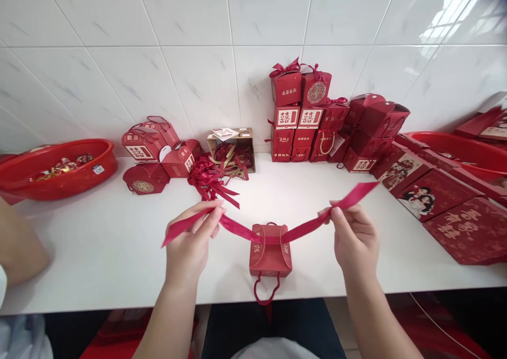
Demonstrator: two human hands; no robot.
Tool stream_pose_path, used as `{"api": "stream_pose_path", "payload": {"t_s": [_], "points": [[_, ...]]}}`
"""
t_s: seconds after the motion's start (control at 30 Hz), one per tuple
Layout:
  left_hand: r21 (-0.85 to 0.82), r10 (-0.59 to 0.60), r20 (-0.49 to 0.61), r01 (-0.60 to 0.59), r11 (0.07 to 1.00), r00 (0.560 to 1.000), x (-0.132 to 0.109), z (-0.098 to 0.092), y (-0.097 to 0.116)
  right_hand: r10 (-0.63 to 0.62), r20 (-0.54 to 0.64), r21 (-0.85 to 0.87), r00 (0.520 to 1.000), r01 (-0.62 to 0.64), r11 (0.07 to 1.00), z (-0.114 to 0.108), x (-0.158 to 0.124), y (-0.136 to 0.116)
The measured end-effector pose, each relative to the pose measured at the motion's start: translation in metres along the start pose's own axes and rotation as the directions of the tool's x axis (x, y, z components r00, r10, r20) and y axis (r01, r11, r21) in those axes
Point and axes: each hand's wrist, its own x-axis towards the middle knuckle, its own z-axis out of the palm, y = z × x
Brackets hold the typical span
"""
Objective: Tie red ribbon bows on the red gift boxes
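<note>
A small red gift box [271, 260] with a rope handle [266, 301] sits near the front edge of the white table. A dark pink ribbon [240, 229] passes through the slots in the box's top flaps, with one end out to each side. My left hand [194, 235] pinches the ribbon's left part between thumb and fingers, its loose end hanging past the hand. On the other side my right hand [354, 237] pinches the right part, its tip pointing up and outward. The ribbon sags between both hands down to the box.
A pile of ribbons [208, 174] lies before an open carton [253, 156]. Red boxes [144, 150] stand back left, with stacked boxes [303, 117] against the tiled wall. Red basins [105, 156] are at both sides; large boxes [439, 195] line the right. Another person's arm [21, 243] rests at left.
</note>
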Motion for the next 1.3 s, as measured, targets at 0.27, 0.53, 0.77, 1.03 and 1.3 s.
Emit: {"api": "stream_pose_path", "payload": {"t_s": [0.27, 0.53, 0.77, 1.03, 1.3], "points": [[0.049, 0.030, 0.148, -0.037, 0.998, 0.989, 0.007, 0.029, 0.010, -0.129, 0.178, 0.039, 0.975, 0.124, 0.992, 0.032, 0.012, -0.022], [0.086, 0.049, 0.262, -0.074, 0.993, 0.964, 0.002, 0.042, 0.017, -0.080, 0.298, 0.090, 0.951, 0.056, 0.994, 0.045, 0.012, -0.024], [0.196, 0.062, 0.389, -0.148, 0.969, 0.919, -0.002, 0.045, 0.017, -0.015, 0.406, -0.018, 0.914, 0.025, 1.000, 0.054, 0.011, -0.025], [0.455, 0.031, 0.491, -0.286, 0.843, 0.871, -0.005, 0.047, 0.007, -0.175, 0.608, -0.053, 0.775, 0.260, 0.964, 0.054, 0.007, -0.013], [0.038, -0.302, 0.517, 0.331, 0.943, 0.801, 0.008, 0.033, 0.004, -0.374, 0.784, 0.021, 0.496, 0.581, 0.814, 0.037, 0.029, 0.001]]}}
